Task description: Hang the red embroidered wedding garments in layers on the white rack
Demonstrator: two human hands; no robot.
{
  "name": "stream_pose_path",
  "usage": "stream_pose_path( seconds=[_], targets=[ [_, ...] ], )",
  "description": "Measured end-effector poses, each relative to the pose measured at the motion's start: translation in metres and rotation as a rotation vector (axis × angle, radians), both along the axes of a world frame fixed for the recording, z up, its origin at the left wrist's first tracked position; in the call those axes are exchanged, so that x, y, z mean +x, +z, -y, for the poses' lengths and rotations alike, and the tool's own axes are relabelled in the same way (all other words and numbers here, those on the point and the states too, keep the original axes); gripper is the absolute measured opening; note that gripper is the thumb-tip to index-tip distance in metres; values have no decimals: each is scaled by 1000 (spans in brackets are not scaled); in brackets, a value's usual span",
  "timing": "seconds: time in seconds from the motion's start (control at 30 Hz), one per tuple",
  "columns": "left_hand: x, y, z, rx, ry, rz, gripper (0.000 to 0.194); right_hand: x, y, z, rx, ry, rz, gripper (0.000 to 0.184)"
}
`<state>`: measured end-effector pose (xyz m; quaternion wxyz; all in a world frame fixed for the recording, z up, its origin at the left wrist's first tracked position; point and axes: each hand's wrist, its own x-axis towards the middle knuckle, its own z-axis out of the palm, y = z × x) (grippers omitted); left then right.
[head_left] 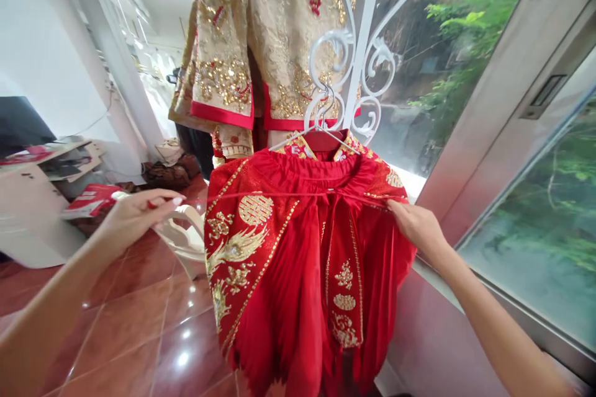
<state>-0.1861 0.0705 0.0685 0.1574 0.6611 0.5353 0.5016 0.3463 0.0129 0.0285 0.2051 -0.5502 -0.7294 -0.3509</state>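
Note:
A red pleated skirt (288, 298) with gold embroidered panels hangs in front of me, its gathered waistband at the top. Behind its waist shows the embroidered collar (347, 147) of another red garment. A wire hanger (321, 127) carries them. Across the waistband runs a thin red cord (298, 194), pulled out sideways and nearly level. At the left, clear of the cloth, my left hand (139, 214) is closed on one end of the cord. My right hand (416, 223) pinches the other end beside the skirt's right edge; its fingertips are partly hidden.
The hanger hooks onto a white scrollwork metal rack (358, 68). Behind hangs a cream and gold sequined jacket (298, 43) with red trim. A white plastic chair (184, 232) stands left, near a desk (41, 211) with a monitor (23, 124). Windows (549, 217) line the right.

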Motion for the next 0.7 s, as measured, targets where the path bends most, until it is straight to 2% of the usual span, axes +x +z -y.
stream_pose_path(
  seconds=[0.07, 0.1, 0.17, 0.2, 0.23, 0.27, 0.33, 0.4, 0.43, 0.47, 0.5, 0.57, 0.6, 0.63, 0.7],
  targets=[
    [-1, -27, -3, -303, -188, 296, 48, -4, -10, 5, 29, -1, 1, 36],
    [-5, -41, -7, -429, -231, 435, 51, -6, -14, 8, 37, 2, 4, 36],
    [-18, -65, -17, -541, -186, 585, 53, -10, -18, 15, 37, 18, 29, 36],
    [-25, -74, -23, -536, -142, 594, 53, -13, -17, 18, 36, 24, 47, 35],
    [-30, -79, -28, -454, -84, 573, 53, -18, -15, 21, 38, 23, 61, 34],
    [-32, -82, -32, -319, -23, 535, 53, -24, -11, 24, 45, 15, 63, 33],
    [-22, -76, -31, -5, 111, 469, 49, -40, -1, 29, 79, 5, 14, 31],
    [7, -60, -17, 251, 235, 382, 32, -60, 10, 30, 101, 47, -73, 29],
    [29, -50, -6, 418, 328, 276, 24, -71, 14, 29, 97, 78, -111, 28],
    [55, -41, 7, 562, 360, 82, 18, -81, 17, 26, 78, 99, -134, 29],
    [83, -32, 20, 639, 292, -120, 15, -91, 19, 22, 46, 102, -142, 31],
    [142, -22, 42, 653, 45, -424, 14, -109, 20, 10, -29, 46, -126, 32],
    [170, -21, 49, 620, -28, -539, 13, -115, 19, 4, -64, 3, -113, 31],
    [196, -21, 53, 566, -86, -633, 14, -121, 18, -1, -98, -35, -104, 28],
    [236, -25, 52, 442, -78, -751, 18, -126, 17, -9, -170, -71, -120, 20]
  ],
)
